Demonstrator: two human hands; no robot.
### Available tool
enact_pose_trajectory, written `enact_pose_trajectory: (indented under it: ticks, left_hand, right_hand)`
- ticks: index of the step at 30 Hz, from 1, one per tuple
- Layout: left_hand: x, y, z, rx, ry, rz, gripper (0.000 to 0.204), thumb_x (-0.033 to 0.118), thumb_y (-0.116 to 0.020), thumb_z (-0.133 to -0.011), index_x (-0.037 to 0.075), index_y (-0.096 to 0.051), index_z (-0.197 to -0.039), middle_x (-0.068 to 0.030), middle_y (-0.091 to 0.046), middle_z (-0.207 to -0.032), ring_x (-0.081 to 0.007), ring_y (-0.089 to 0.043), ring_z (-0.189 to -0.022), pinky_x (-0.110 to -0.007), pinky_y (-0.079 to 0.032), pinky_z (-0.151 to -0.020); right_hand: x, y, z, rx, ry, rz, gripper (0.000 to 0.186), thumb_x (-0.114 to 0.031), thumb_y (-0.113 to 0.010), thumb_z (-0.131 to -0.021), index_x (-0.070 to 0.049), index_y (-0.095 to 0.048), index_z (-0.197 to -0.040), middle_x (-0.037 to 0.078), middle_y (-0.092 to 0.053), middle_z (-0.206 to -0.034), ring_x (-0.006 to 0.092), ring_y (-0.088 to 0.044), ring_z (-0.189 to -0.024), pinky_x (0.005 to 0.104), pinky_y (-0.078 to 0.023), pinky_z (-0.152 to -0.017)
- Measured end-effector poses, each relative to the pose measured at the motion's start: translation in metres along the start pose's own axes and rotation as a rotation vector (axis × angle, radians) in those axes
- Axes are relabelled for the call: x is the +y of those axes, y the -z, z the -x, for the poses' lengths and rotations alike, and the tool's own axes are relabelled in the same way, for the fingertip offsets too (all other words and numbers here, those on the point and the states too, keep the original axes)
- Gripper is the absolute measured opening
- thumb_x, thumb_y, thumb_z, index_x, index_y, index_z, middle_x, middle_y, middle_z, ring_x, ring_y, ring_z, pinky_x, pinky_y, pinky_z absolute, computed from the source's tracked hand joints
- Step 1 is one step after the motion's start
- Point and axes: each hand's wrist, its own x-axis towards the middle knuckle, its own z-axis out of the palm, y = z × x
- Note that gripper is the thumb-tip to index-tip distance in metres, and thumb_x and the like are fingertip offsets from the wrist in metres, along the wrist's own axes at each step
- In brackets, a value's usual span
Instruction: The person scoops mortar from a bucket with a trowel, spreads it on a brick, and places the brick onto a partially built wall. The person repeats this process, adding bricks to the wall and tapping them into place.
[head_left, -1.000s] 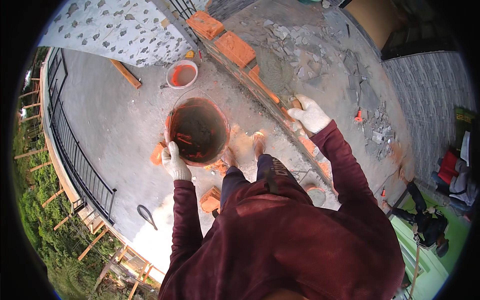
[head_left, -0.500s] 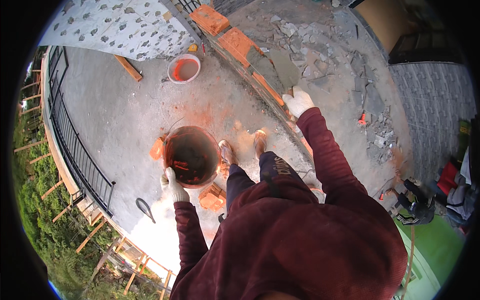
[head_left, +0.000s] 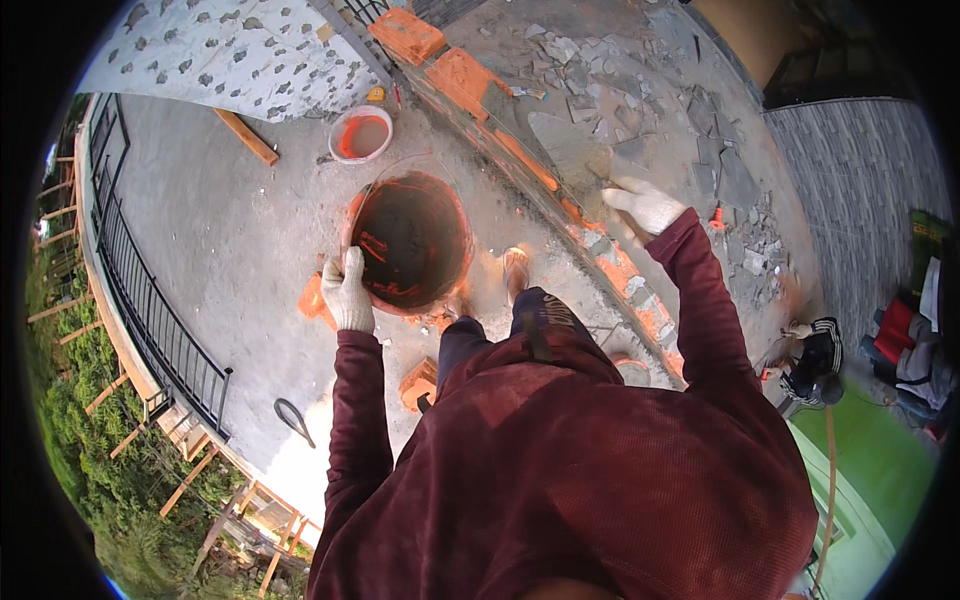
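My left hand (head_left: 349, 285), in a white knit glove, grips the near left rim of a big orange-stained bucket (head_left: 410, 240) with dark grey residue inside. My gloved right hand (head_left: 643, 205) is closed on what looks like a trowel handle, just over a low row of orange bricks (head_left: 465, 82); the blade is hard to tell from the grey mortar (head_left: 565, 145) beyond it. A smaller white tub (head_left: 360, 135) with orange smears and grey liquid stands beyond the bucket. Brick pieces (head_left: 312, 298) lie beside the bucket, near my sandalled feet (head_left: 515, 270).
A black railing (head_left: 160, 300) edges the left side above greenery. Broken tile pieces (head_left: 730, 170) litter the ground beyond the bricks. A wooden beam (head_left: 245, 137) and a black loop (head_left: 293, 420) lie on the left floor. A crouching person (head_left: 810, 355) works at right, near piled items (head_left: 895, 350).
The bucket in my left hand dipped toward me, then rose again. My right hand swung inward over the grey mortar and has moved back outward. The person at right has shifted position.
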Motion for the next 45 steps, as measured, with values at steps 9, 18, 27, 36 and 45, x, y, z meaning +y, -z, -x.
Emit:
enact_pose_trajectory:
  ticks: [9, 18, 27, 36, 45]
  left_hand:
    - [0.094, -0.04, -0.032, -0.418, -0.086, -0.098, 0.029, 0.026, -0.069, -0.102, 0.009, -0.06, -0.081, 0.0096, -0.051, -0.078, -0.0018, -0.041, -0.072, -0.023, -0.035, -0.061]
    - [0.144, -0.024, -0.047, -0.693, -0.242, -0.179, 0.033, 0.028, -0.064, -0.104, 0.011, -0.052, -0.078, 0.011, -0.043, -0.076, -0.0018, -0.037, -0.073, -0.023, -0.035, -0.063]
    - [0.173, 0.006, -0.048, -0.653, -0.213, -0.032, 0.026, 0.026, -0.067, -0.103, 0.01, -0.061, -0.085, 0.0104, -0.054, -0.083, -0.0012, -0.043, -0.076, -0.021, -0.038, -0.067]
    - [0.136, 0.026, -0.039, -0.619, -0.207, -0.211, 0.027, 0.027, -0.071, -0.099, 0.008, -0.062, -0.083, 0.0092, -0.053, -0.077, -0.0017, -0.043, -0.071, -0.022, -0.037, -0.062]
    - [0.132, 0.009, -0.01, -0.775, -0.347, -0.433, 0.035, 0.031, -0.074, -0.094, 0.005, -0.057, -0.078, 0.0069, -0.047, -0.074, -0.0041, -0.041, -0.071, -0.025, -0.037, -0.061]
  right_hand:
    - [0.002, -0.169, 0.038, 0.469, 0.749, 1.174, 0.045, -0.012, -0.065, -0.085, -0.004, -0.051, -0.127, 0.017, -0.06, -0.104, 0.0359, -0.068, -0.083, 0.0444, -0.057, -0.065]
    - [-0.028, -0.21, 0.089, 0.162, 0.654, 1.385, 0.056, -0.008, -0.06, -0.084, 0.01, -0.047, -0.136, 0.019, -0.065, -0.098, 0.0325, -0.071, -0.079, 0.0406, -0.057, -0.064]
    - [-0.027, -0.239, 0.09, 0.184, 0.66, 1.325, 0.064, -0.013, -0.064, -0.082, 0.013, -0.045, -0.137, 0.022, -0.066, -0.097, 0.0373, -0.07, -0.079, 0.0447, -0.058, -0.067]
    - [0.01, -0.308, 0.075, 0.236, 0.756, 1.166, 0.061, -0.024, -0.066, -0.085, 0.012, -0.051, -0.133, 0.023, -0.067, -0.095, 0.039, -0.07, -0.084, 0.0454, -0.057, -0.069]
    - [0.017, -0.27, 0.041, 0.193, 0.459, 0.993, 0.034, -0.015, -0.059, -0.084, 0.007, -0.064, -0.11, 0.028, -0.07, -0.087, 0.0444, -0.069, -0.082, 0.0491, -0.055, -0.071]
